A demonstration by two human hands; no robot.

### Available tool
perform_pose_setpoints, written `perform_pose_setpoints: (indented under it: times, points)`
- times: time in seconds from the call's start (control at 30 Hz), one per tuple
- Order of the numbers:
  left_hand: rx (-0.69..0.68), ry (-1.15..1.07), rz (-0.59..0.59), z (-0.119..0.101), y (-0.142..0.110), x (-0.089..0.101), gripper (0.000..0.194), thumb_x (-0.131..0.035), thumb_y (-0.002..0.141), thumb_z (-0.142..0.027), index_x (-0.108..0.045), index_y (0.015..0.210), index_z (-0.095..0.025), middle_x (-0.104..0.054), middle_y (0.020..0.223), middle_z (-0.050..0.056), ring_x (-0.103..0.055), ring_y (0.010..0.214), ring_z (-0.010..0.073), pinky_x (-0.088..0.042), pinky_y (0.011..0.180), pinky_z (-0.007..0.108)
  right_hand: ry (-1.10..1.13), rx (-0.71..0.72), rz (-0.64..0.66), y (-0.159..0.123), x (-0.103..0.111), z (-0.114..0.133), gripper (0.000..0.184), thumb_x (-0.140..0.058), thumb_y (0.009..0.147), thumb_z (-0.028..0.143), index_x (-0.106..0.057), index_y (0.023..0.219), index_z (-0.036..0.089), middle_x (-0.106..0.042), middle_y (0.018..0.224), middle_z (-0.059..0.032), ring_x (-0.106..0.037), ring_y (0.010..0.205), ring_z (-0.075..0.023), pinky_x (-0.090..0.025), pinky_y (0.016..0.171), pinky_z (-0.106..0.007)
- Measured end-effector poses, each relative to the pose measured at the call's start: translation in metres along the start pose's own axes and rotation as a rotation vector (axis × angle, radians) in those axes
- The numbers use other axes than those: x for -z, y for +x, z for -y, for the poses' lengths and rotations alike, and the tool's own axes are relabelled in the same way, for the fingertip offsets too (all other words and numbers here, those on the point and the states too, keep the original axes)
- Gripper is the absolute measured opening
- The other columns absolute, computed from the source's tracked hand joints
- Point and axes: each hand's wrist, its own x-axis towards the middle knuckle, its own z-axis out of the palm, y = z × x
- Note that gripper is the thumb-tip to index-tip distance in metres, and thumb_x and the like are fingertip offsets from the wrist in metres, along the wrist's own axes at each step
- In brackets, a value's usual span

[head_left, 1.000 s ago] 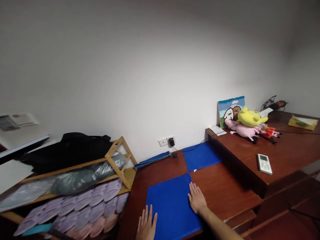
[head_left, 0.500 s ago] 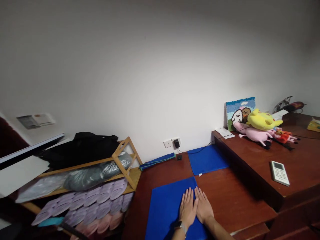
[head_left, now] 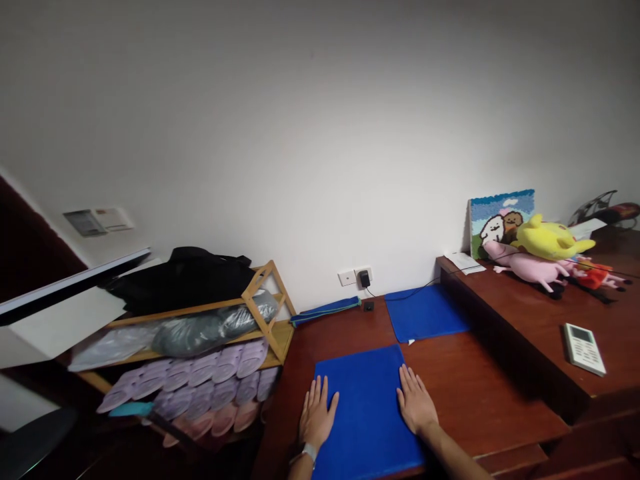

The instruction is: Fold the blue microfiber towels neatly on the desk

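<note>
The blue square seat pad (head_left: 367, 413) lies flat on the reddish-brown wooden platform (head_left: 480, 393) in front of me, its near end running out of my view. Behind everything rises the white wall (head_left: 320, 133). To my right, a higher wooden step (head_left: 520, 333) holds most of the small things. To my left stands a bamboo shoe rack (head_left: 267, 337), with a black bag (head_left: 180, 280) on top, a grey plastic-wrapped bundle (head_left: 215, 330) on its upper shelf, and rows of lilac and pink slippers (head_left: 200, 393) below.

My hands are apart, both flat and palm down with the fingers spread, gripping nothing. My left hand (head_left: 317, 415) rests at the pad's left edge, and my right hand (head_left: 415, 401) rests at its right edge, with the pad's width between them. A white band (head_left: 309, 453) circles my left wrist.

Past the pad, a second blue pad (head_left: 425, 313) lies on the platform against the step, and a rolled blue strip (head_left: 325, 311) sits along the wall. Up on the step are a yarn picture (head_left: 497, 220), a yellow plush toy (head_left: 553, 240) lying on a pink plush pig (head_left: 530, 267), and a white remote control (head_left: 584, 349). A black charger (head_left: 365, 279) is plugged into the wall socket
</note>
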Motion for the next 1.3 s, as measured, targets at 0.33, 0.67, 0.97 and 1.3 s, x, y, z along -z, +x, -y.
perform_pose_setpoints:
  times: [0.33, 0.67, 0.97, 1.3]
  points:
    - [-0.030, -0.035, -0.035, 0.004, -0.001, -0.011, 0.080, -0.023, 0.103, -0.066, -0.028, 0.164, -0.014, -0.024, 0.172, 0.012, -0.021, 0.159, 0.0282, -0.024, 0.130, 0.050, -0.060, -0.026, 0.018, 0.040, 0.026, 0.012, 0.068, -0.016, 0.103, 0.042, -0.018, 0.165, 0.013, -0.015, 0.173, -0.0018, -0.013, 0.160, -0.0213, -0.008, 0.131, -0.042]
    - [-0.032, -0.009, -0.012, 0.006, -0.004, -0.005, 0.077, -0.020, 0.104, -0.064, -0.025, 0.164, -0.016, -0.022, 0.172, 0.010, -0.019, 0.159, 0.0275, -0.025, 0.129, 0.051, -0.082, -0.036, 0.002, 0.077, 0.005, 0.004, 0.070, -0.016, 0.104, 0.043, -0.017, 0.165, 0.009, -0.013, 0.173, -0.0054, -0.011, 0.161, -0.0203, -0.007, 0.131, -0.040]
    - [-0.207, -0.056, 0.078, -0.074, 0.022, 0.022, 0.072, -0.016, 0.106, -0.058, -0.025, 0.164, -0.016, -0.021, 0.172, 0.009, -0.019, 0.159, 0.0252, -0.021, 0.131, 0.050, -0.096, -0.025, -0.018, 0.076, 0.005, 0.004, 0.069, -0.017, 0.103, 0.040, -0.019, 0.164, 0.007, -0.016, 0.172, -0.0073, -0.013, 0.160, -0.0216, -0.011, 0.131, -0.042]
    - [-0.377, -0.203, 0.132, -0.200, 0.049, -0.012, 0.064, -0.011, 0.108, -0.048, -0.019, 0.166, -0.023, -0.024, 0.172, 0.004, -0.018, 0.160, 0.0204, -0.019, 0.132, 0.046, -0.163, 0.035, -0.025, 0.080, -0.014, -0.012, 0.067, -0.023, 0.100, 0.030, -0.023, 0.163, 0.008, -0.017, 0.172, -0.0091, -0.014, 0.160, -0.0227, -0.012, 0.130, -0.044]
